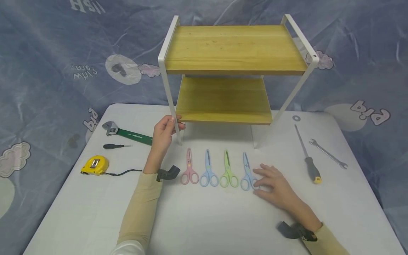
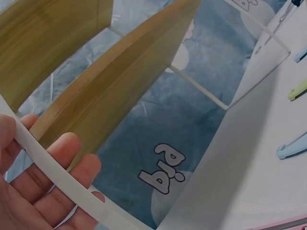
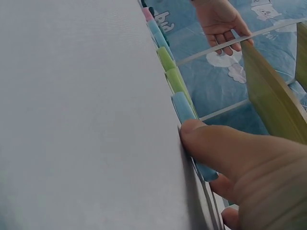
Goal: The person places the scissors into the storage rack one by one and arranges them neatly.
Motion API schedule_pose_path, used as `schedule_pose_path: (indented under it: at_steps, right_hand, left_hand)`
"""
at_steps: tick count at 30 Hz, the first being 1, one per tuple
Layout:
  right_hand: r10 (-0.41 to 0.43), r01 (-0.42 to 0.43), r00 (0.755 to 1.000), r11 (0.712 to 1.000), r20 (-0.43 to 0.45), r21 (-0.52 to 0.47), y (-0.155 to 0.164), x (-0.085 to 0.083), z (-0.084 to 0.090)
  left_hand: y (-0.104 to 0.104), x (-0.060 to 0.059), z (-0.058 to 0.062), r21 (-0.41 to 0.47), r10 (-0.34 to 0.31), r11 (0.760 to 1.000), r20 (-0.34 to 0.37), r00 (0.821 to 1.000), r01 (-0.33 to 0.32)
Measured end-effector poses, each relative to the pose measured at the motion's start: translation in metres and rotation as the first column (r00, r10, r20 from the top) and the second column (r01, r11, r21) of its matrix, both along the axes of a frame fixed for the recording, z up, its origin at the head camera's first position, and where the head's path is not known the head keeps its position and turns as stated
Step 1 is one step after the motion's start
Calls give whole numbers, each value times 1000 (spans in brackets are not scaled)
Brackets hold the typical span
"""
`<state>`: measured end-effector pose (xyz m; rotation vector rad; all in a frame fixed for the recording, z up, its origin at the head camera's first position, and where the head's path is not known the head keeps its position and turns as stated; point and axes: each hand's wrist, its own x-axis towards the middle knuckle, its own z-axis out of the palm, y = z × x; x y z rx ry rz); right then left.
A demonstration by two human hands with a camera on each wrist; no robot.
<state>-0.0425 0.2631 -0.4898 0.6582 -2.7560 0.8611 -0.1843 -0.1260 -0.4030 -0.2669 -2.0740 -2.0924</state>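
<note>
My left hand grips the white metal frame of a two-tier shelf at its left front leg, beside the lower wooden board. The left wrist view shows the thumb on one side of the frame and the fingers behind it. My right hand is low over the table with fingers spread, its fingertips at the right handle loop of the rightmost blue scissors. In the right wrist view the thumb overlaps that blue handle. Left of it lie green scissors, other blue scissors and pink scissors.
At the left lie an adjustable wrench, a small black screwdriver and a yellow tape measure. On the right are a washer, a grey screwdriver and a spanner. A printed cloth hangs behind the white table.
</note>
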Motion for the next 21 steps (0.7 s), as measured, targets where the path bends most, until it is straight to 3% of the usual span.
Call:
schedule_pose_path:
  at_steps: [10,16,18,21]
  right_hand:
    - [-33,32,998,999,-44,-19,-3,1,3]
    - [-84,69,989,990,-120,-126,2,-1,-5]
    - [-117,102,989,982,-89,-160,3,0,-6]
    - [-219,223,975,958,40,-182,2,1,-4]
  left_hand:
    - [-2,-2,-2,-27,-5,1000,-2,1000,5]
    - [-1,0,0,-41,8,999,-5,1000,-8]
    - [0,1,0,-41,10,999,-4,1000,-11]
    - [0,1,0,-35,16,999,-5,1000,-16]
